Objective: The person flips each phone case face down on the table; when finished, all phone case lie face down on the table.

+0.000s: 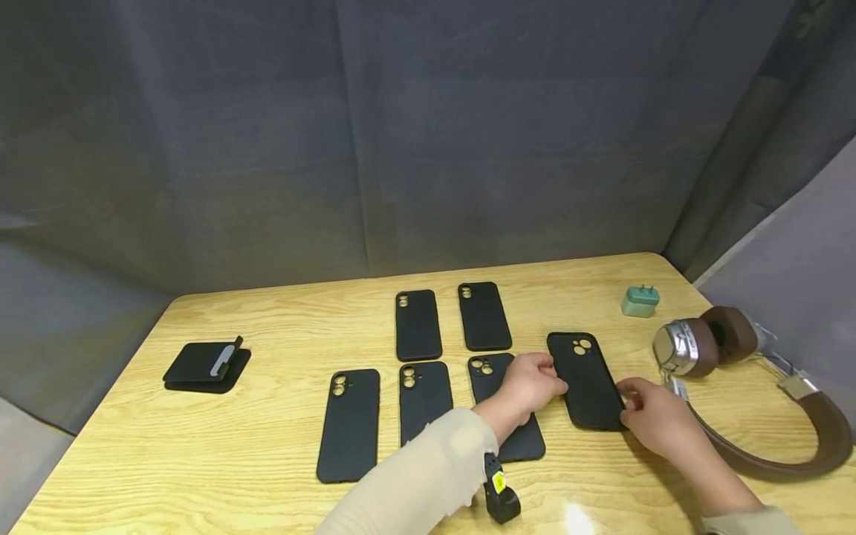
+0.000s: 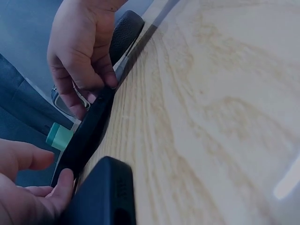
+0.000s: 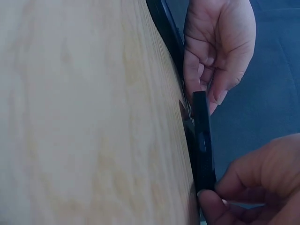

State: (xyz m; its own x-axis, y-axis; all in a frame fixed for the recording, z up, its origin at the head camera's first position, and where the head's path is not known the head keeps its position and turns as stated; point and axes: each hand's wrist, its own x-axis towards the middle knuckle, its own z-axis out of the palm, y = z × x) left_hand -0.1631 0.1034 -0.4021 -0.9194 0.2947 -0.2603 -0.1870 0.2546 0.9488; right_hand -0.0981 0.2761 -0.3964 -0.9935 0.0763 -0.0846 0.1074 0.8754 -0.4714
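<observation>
A black phone case point(image 1: 588, 386) with a camera cutout lies between both hands at the right of the table. My left hand point(image 1: 528, 386) holds its left edge with thumb and fingers. At the lower right edge, my right hand point(image 1: 658, 420) pinches the case between thumb and fingers. The right wrist view catches the case point(image 3: 203, 140) edge-on, slightly raised from the wood at that end. Beneath my left wrist lies another black phone case point(image 1: 524, 443), partly covered by the hand. To its left, a similar case point(image 1: 426, 394) is partly hidden by my sleeve.
More black phone cases lie flat: one at front left point(image 1: 348, 427), two at the back, left point(image 1: 418, 327) and right point(image 1: 484, 319). Brown headphones point(image 1: 832, 423) and a green charger plug point(image 1: 640, 302) sit at right. Far left is a black folded holder point(image 1: 200, 362). Grey curtain point(image 1: 361, 148) borders the back.
</observation>
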